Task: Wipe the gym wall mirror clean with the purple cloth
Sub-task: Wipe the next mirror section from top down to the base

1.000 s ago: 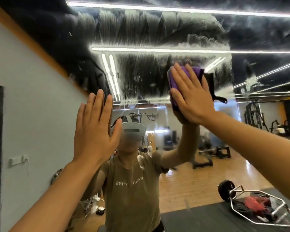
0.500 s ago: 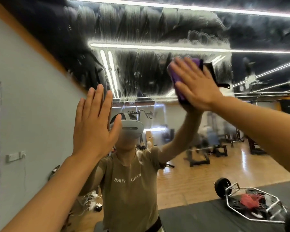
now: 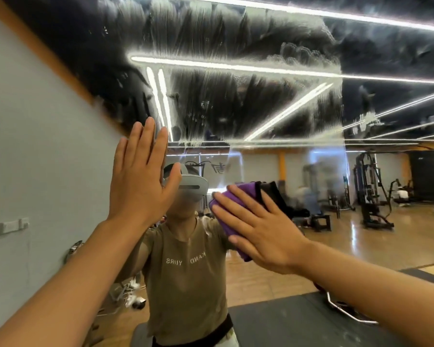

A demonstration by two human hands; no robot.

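Observation:
The wall mirror (image 3: 261,101) fills the view; its upper part carries streaky whitish smears, while the lower part reflects the gym sharply. My right hand (image 3: 258,229) lies flat with spread fingers and presses the folded purple cloth (image 3: 232,199) against the glass at centre. The cloth shows above and to the left of the fingers, with a black edge at its top right. My left hand (image 3: 140,179) is raised at centre left, fingers straight and together, palm toward the mirror, holding nothing. Whether it touches the glass I cannot tell.
A grey side wall (image 3: 40,159) with a wall switch (image 3: 13,225) meets the mirror on the left. The glass reflects a person in a headset and tan shirt, a wooden floor, black mats and weight machines (image 3: 371,194) at the right.
My right hand has swept the cloth down the mirror, from the smeared upper area to the lower, clearer part. The left hand has stayed raised in about the same place.

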